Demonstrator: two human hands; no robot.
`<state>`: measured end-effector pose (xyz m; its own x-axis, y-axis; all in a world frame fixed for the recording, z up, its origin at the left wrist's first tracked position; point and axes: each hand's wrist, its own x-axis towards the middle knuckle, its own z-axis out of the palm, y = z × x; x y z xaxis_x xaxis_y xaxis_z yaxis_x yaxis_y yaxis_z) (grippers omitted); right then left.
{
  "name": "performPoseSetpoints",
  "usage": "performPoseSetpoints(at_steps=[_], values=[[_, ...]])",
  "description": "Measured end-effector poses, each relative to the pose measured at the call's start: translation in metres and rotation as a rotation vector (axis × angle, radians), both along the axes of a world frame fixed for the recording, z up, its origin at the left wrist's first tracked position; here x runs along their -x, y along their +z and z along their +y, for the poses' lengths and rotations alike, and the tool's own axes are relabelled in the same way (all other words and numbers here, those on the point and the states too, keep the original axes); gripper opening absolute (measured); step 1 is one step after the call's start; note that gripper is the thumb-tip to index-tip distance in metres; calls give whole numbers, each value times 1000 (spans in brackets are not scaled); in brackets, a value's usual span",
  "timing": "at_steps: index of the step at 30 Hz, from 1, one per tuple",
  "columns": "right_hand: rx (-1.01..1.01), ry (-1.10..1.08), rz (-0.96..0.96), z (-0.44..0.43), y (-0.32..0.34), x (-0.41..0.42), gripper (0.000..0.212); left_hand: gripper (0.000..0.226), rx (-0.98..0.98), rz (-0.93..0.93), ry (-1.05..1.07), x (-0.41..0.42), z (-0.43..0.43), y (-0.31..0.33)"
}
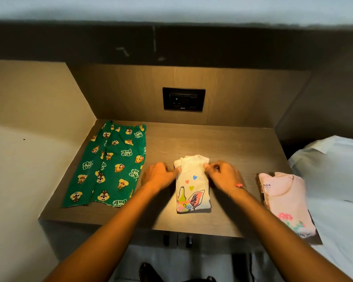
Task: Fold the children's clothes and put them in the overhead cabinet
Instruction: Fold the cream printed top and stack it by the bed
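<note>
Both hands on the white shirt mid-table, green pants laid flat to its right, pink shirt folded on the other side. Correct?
Not quite: the head view shows the green pants laid flat to the left of the white shirt, not the right. Both the left hand and right hand are on it, and the pink shirt lies folded on the right.

Wooden desk point(222, 143): green trousers point(110, 165), white top point(192, 186), pink top point(285, 198).

— What sort of place is this?
— A bedroom, likely. A white bed point(334, 180) sits right beside a built-in wooden bench point(222, 143), with a wall socket point(183, 99) in the panel behind it.
— And up top?
— A dark overhead cabinet point(171, 43).
</note>
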<state>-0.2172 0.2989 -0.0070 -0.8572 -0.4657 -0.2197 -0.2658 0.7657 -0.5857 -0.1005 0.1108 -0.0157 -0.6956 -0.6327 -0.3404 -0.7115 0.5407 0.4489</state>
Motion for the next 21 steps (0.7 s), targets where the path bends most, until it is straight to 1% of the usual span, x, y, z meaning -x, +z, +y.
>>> performPoseSetpoints(at_steps=[2,4,9,14,16,19,21], values=[[-81,41,-73,3,-2,-16,44,43,-37,-13,9,-6,9,-3],[-127,11,-93,-1,-5,-29,38,39,-48,-3,21,-3,20,-4],[-123,-91,-109,-15,-6,-39,29,25,-88,33,67,4,31,-3],[23,-189,-56,-16,-11,-54,21,16,-235,228,183,-5,35,-9],[104,-225,-73,-19,-12,-61,20,12,-290,306,211,-9,35,-9],[254,-281,-118,-20,-11,-67,29,27,-407,418,229,-15,35,-6],[406,-329,-204,-18,-6,-68,35,35,-482,508,238,-18,36,-1]])
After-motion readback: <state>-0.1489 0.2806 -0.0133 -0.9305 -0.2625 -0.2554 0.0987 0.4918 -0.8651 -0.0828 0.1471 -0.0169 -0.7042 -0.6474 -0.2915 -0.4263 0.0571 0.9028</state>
